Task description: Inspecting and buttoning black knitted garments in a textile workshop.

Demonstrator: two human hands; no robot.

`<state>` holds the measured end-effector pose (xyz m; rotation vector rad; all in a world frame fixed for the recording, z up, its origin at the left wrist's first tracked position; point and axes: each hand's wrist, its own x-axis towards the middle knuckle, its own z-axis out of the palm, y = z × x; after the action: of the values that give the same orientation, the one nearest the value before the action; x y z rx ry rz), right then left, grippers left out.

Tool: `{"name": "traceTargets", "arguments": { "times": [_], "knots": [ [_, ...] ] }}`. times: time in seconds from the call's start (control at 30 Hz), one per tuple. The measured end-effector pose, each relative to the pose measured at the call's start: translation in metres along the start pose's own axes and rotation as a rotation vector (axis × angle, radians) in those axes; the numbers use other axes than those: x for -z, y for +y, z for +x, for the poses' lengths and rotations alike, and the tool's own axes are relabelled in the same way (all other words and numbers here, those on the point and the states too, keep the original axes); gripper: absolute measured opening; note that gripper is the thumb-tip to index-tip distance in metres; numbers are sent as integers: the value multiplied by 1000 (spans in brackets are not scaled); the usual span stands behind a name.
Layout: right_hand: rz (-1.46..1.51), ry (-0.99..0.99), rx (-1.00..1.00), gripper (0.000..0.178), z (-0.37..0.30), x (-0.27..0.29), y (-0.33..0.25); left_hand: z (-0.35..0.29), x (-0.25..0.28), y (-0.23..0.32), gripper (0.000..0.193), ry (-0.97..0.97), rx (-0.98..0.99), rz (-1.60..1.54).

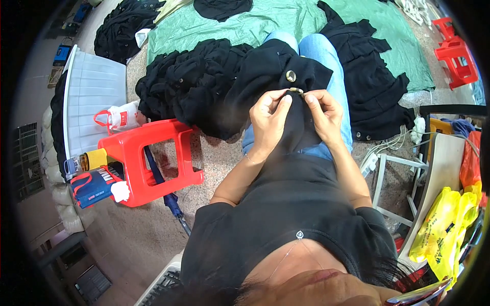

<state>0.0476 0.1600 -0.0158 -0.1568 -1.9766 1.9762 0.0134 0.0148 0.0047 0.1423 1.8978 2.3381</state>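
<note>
A black knit garment lies across my lap, over my blue jeans. My left hand pinches its edge between thumb and fingers. Opposite it, my right hand pinches the cloth too, the fingertips of both hands almost meeting. Between them a light-rimmed button is seen nearly edge-on. Just beyond sits a second round button, dark in the middle with a pale rim. Whether a needle or thread is in my fingers is too small to tell.
Black garments are heaped on the left and right, partly over a green sheet. At left, a red stool holds a bottle and a blue pack. A yellow bag lies at right.
</note>
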Motion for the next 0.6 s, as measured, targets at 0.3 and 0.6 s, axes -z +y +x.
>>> {"name": "traceTargets", "arguments": {
  "times": [0.3, 0.6],
  "knots": [
    [-59, -65, 49, 18, 14, 4, -8, 2, 1, 0, 17, -16, 22, 43],
    [-304, 261, 347, 13, 83, 34, -37, 7, 29, 32, 25, -425, 221, -29]
  ]
}}
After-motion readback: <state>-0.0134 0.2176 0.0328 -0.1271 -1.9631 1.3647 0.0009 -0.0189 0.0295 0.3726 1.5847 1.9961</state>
